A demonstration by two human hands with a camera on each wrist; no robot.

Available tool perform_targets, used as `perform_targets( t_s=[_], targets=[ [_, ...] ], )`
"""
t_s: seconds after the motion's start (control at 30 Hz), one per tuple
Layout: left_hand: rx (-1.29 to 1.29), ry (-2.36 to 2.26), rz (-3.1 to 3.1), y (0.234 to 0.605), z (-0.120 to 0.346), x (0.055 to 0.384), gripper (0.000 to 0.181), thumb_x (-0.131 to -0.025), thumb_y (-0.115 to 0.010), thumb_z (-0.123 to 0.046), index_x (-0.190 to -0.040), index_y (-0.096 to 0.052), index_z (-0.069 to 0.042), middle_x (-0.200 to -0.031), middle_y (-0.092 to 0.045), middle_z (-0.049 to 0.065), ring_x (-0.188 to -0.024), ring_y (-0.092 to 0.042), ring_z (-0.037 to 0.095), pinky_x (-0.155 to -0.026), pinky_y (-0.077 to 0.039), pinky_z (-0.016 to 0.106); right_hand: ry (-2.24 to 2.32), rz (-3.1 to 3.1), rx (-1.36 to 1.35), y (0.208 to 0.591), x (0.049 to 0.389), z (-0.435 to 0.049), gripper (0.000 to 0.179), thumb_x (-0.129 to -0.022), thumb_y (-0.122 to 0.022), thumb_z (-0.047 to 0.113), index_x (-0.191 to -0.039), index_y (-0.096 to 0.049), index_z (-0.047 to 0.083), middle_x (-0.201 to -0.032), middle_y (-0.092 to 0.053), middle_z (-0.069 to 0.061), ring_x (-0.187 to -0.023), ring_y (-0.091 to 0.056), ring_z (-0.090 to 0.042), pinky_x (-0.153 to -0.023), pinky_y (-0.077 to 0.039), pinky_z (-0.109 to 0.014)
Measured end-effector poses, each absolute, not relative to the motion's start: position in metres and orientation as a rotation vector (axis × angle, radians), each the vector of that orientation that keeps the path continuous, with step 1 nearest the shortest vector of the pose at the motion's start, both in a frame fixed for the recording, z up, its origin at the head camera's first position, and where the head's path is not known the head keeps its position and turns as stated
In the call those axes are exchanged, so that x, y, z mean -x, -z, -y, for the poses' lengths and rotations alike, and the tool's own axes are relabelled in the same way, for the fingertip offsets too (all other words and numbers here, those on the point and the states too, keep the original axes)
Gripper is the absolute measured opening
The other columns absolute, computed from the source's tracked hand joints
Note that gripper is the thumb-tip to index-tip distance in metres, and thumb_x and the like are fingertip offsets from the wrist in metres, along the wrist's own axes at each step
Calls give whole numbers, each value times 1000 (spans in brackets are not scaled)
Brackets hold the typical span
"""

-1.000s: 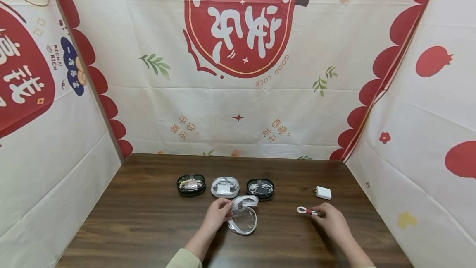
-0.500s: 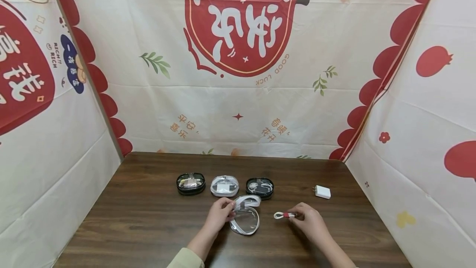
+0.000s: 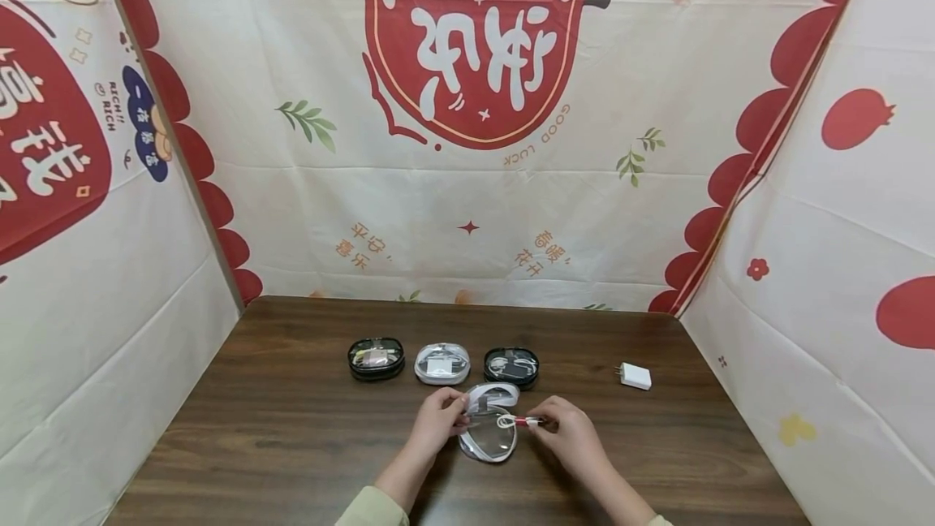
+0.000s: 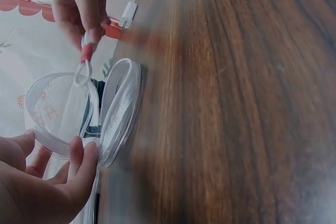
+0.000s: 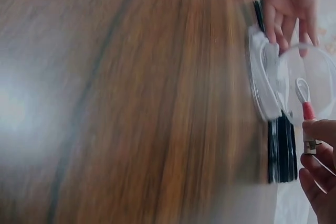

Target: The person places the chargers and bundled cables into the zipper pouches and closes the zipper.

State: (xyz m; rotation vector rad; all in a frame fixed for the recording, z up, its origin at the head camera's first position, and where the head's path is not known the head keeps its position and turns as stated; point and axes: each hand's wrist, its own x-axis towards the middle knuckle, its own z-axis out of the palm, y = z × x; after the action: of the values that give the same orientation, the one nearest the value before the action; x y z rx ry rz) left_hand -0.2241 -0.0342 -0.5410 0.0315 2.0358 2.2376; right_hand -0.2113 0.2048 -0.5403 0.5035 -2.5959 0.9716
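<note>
My left hand [image 3: 438,422] holds the left edge of a clear zip pouch [image 3: 488,440] with white trim, its lid flap raised. Thumb and fingers of that hand [image 4: 58,182] lie on either side of the pouch's rim in the left wrist view. Between the thumb and fingers of my right hand [image 3: 571,433] is a coiled white cable [image 3: 507,421] bound with a red tie. The cable's looped end [image 4: 82,74] overlaps the open pouch, and a metal plug end [image 5: 311,144] shows by the right fingertips in the right wrist view.
Behind stand three filled zip pouches in a row: a black-trimmed one [image 3: 376,359] at left, a white-trimmed one [image 3: 441,364] in the middle, and another black-trimmed one [image 3: 510,366] at right. A white charger plug [image 3: 635,377] lies on the brown wooden table [image 3: 292,445] at the right.
My right hand has moved left with the cable, from the table's right side to over the pouch. The left hand and its pouch have shifted slightly right.
</note>
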Motion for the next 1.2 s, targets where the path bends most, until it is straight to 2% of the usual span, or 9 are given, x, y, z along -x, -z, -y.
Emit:
perform_targets(
  t_s=[0.43, 0.7, 0.9, 1.1, 1.2],
  targets=[
    [-28, -2218, -2038, 543, 24, 223, 20, -97, -57, -7, -100, -58, 13, -82, -63, 12, -68, -61, 18, -63, -57, 37, -724, 2454, -671, 548, 218, -178, 27, -60, -84, -4, -78, -72, 12, -80, -62, 9, -72, -56, -6, -64, -50, -26],
    [-9, -2207, -2046, 541, 21, 222, 19, -97, -57, -5, -98, -58, 13, -82, -63, 15, -67, -60, 18, -64, -57, 37, -616, 2542, -666, 549, 222, -169, 21, -65, -85, 3, -80, -74, 13, -82, -66, 7, -75, -60, -11, -67, -51, -31],
    [-12, -2199, -2044, 540, 21, 221, 20, -97, -55, -4, -98, -56, 16, -76, -60, 7, -67, -60, 17, -65, -57, 39, -529, 2607, -647, 551, 225, -164, 17, -68, -85, 9, -79, -74, 15, -80, -67, 7, -77, -59, -13, -67, -50, -32],
    [-63, -2271, -2002, 550, 21, 223, 22, -96, -60, -11, -95, -59, 10, -81, -63, 14, -66, -61, 13, -62, -57, 32, -507, 2626, -623, 552, 226, -163, 17, -67, -86, 11, -79, -75, 17, -76, -66, 9, -72, -54, -11, -62, -47, -30],
    [-135, -2308, -1999, 557, 21, 225, 23, -96, -62, -19, -92, -61, 5, -80, -62, 13, -65, -62, 13, -60, -57, 31, -532, 2649, -624, 550, 225, -165, 19, -67, -85, 9, -82, -76, 16, -77, -68, 8, -71, -54, -11, -61, -47, -30]
  ],
)
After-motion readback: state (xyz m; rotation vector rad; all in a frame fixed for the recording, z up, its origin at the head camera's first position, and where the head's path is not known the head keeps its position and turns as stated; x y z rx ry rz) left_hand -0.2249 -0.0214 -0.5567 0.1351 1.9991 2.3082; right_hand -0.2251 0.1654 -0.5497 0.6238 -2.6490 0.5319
